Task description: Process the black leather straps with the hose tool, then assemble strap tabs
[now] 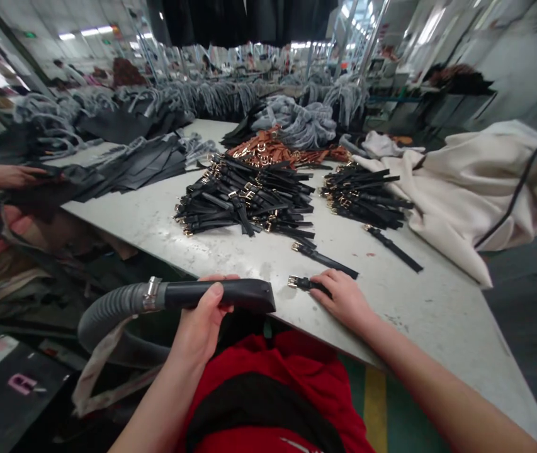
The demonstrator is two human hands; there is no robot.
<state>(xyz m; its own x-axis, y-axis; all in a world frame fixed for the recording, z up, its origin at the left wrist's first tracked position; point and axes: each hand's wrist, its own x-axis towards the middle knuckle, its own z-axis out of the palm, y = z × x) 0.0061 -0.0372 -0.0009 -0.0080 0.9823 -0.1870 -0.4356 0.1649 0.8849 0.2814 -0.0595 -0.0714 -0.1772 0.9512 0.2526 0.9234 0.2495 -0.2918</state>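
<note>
At the far left, we see a co-worker's hand (17, 176) on dark sheet material beside the tabletop's left end. On the left part of the white, scuffed tabletop (438, 321), a fanned stack of flat dark-grey sheets (140, 165) stretches back from the near edge.

Below that edge, a thick grey ribbed hose (107, 308) bends around to a silver metal clamp (152, 294) and a flat-ended black nozzle (249, 294). Our left hand (206, 308) is closed around the nozzle, thumb across its side and fingers wrapped behind, its mouth facing right at the near edge.

Farther in, mid-tabletop, lies a large heap of black straps with gold-coloured buckles (249, 195), with brown buckled straps (263, 150) and grey looped bundles (296, 119) behind. A loose black strap (327, 259) lies between this heap and our right hand (344, 299). That hand is near the tabletop's near edge, fingers together and closed over a short black strap with a gold-coloured buckle (302, 283), thumb on the near side; the buckle sticks out leftward, just beside the nozzle.

Right of the large heap we have a smaller pile of black buckled straps (365, 198), then a single black strap (395, 248), and cream-coloured fabric (480, 195) bunched over the right edge, crossed by a black cord (508, 207).
</note>
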